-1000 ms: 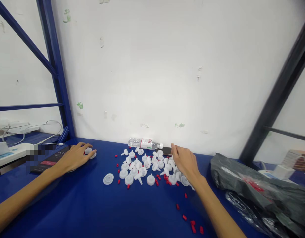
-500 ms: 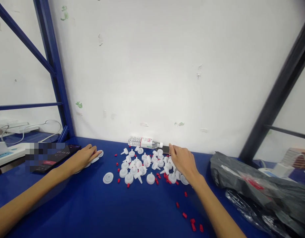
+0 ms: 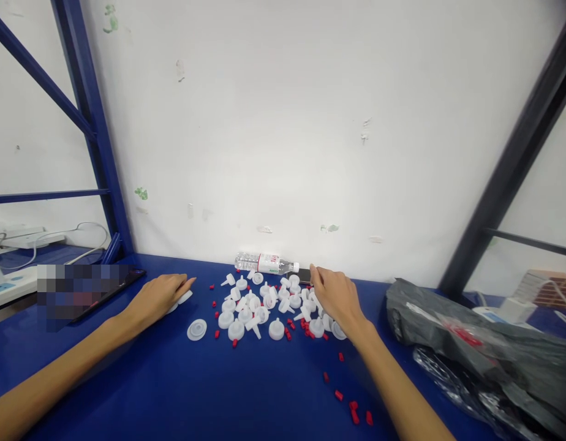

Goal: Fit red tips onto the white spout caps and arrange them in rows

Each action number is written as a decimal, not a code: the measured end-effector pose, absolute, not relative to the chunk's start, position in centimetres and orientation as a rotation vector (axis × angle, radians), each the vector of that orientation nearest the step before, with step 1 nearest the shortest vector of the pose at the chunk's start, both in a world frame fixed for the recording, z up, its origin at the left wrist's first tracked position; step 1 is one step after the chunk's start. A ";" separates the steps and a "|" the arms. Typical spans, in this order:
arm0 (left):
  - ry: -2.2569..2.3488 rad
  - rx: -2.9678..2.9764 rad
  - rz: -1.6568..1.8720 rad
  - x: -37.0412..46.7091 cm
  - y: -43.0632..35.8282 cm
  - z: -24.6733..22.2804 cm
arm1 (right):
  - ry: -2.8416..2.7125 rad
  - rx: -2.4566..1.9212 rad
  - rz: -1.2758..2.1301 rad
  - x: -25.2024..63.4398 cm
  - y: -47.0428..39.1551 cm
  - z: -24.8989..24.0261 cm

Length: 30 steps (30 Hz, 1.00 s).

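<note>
My left hand point(image 3: 166, 295) is low over the left part of the table, thumb stretched to the right and apart from the bent fingers. Just beneath it, white round lids point(image 3: 185, 297) show partly, the rest covered by the hand. Another white disc-shaped lid point(image 3: 197, 329) lies flat nearby. At the right edge of a loose pile of white spouted caps point(image 3: 276, 329), my right hand point(image 3: 335, 297) reaches down with bent fingers. Its fingertips are mostly hidden behind the hand, so any object in them cannot be seen. Small red tips point(image 3: 339, 395) lie scattered around the pile.
A clear plastic bottle point(image 3: 267, 263) lies on its side by the wall, beside a dark phone point(image 3: 305, 275). Grey plastic bags point(image 3: 452, 331) fill the right side. Another dark device point(image 3: 108, 298), partly pixelated, rests left on the blue table point(image 3: 246, 392). Rack posts point(image 3: 92, 122) flank the wall.
The view has shifted slightly left to right, so the scene sits a little further left. My left hand has moved slightly right over the lids; my right hand stays by the pile.
</note>
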<state>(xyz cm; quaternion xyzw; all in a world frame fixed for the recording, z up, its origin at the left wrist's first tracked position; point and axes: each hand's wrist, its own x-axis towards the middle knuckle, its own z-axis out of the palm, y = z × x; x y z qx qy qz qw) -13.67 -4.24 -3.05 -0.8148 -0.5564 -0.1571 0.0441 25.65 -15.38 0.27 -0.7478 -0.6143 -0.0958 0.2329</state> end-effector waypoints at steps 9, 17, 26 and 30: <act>-1.912 -2.489 -0.836 -9.3 -2.9 0.0 | -1.653 -1.955 -0.225 25.4 -15.6 0.8; -1.828 -2.844 -1.262 4.5 -3.5 3.1 | -1.564 -1.505 0.199 23.4 -15.9 1.3; -1.701 -2.921 -1.813 17.0 -7.7 1.5 | -1.183 -1.465 0.431 23.7 -14.7 -0.3; -1.771 -2.853 -2.026 18.1 -7.7 0.7 | -1.149 -1.501 0.369 24.2 -14.3 -0.4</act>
